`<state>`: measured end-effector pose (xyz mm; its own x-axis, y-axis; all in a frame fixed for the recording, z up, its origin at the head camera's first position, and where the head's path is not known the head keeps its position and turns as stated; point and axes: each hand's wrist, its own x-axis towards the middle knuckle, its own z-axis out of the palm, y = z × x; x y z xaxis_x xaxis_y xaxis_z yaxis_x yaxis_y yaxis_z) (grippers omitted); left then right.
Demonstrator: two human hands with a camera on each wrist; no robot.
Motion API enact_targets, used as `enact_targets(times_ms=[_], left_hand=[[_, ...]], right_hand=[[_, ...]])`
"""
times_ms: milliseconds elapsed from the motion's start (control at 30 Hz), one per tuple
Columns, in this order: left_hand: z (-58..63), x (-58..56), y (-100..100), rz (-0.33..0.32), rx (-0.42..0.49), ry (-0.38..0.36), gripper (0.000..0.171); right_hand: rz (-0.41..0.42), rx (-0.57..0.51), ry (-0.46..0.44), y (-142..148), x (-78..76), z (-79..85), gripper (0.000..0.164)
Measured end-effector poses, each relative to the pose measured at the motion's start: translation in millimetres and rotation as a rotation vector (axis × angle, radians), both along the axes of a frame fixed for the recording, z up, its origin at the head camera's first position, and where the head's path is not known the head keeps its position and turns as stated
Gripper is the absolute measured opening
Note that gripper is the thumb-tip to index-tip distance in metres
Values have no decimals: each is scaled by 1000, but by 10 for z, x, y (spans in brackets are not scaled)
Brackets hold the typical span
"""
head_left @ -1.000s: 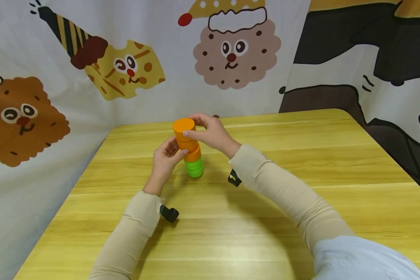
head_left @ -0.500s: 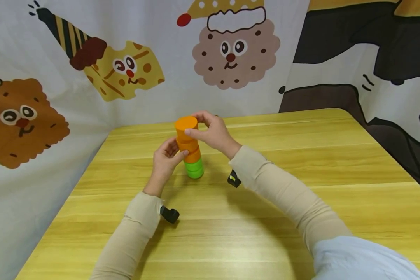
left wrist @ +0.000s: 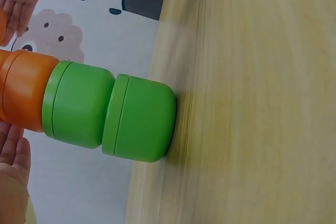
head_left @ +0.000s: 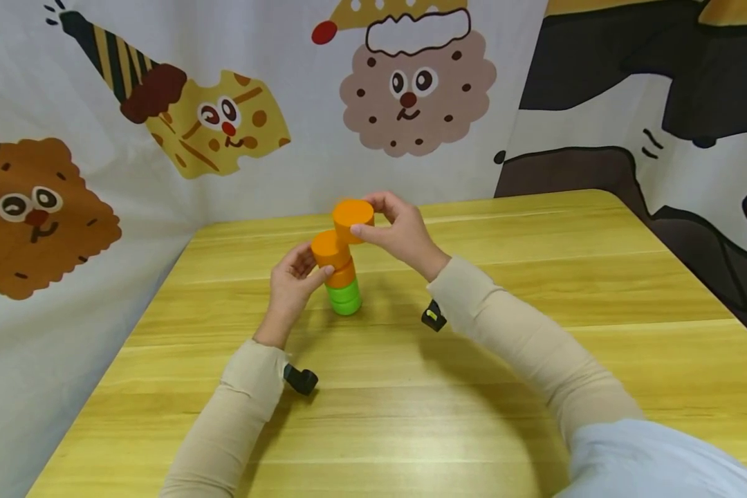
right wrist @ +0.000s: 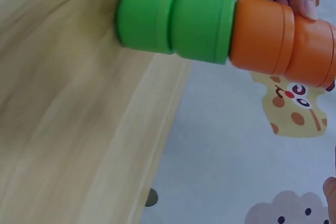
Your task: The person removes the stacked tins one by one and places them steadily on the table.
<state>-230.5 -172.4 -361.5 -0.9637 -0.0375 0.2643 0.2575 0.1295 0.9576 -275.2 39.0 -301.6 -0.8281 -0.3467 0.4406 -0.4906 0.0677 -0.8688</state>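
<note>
Canisters in orange and green are stacked in a single column on a pale wood-grain tabletop, toward its far edge, with both of a person's hands raised to the column's upper end. A lower green canister is set directly on the wood, and an upper green canister is borne on top of it. Above these are placed a lower orange canister and an upper orange canister, each with a band near its upper end (best seen from the wrist cameras).

The upper orange canister is gripped by the left hand, its thumb laid at the near side near the canister's base and its fingers curled behind. A third orange canister is pinched between thumb and fingers of the right hand; it is held above and to the right of the column's top, and whether the two are touching cannot be told. Only a sliver of that canister is caught at the edge of the left wrist view.

Beige sleeves are worn to the wrists, where a small black device is seen beneath each cuff. Behind the tabletop, a white cloth is hung, printed with a cheese wedge in a striped party hat and a pinkish biscuit, both given cartoon faces.
</note>
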Motion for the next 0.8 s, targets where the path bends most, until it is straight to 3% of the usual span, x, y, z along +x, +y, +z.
enact_targets(times_ms=[400,633,800], left_hand=[[-14,-11,3,7,27,26,50],[-25,-27,7,8,20,39,49],[-46,-29,10,8,19,48,49]], right_hand=[[-20,-7,-102,168,169,-184,37],[-52,-13,-166,240,159,-464,37],[-88,48,-208,261,171,-645,39]])
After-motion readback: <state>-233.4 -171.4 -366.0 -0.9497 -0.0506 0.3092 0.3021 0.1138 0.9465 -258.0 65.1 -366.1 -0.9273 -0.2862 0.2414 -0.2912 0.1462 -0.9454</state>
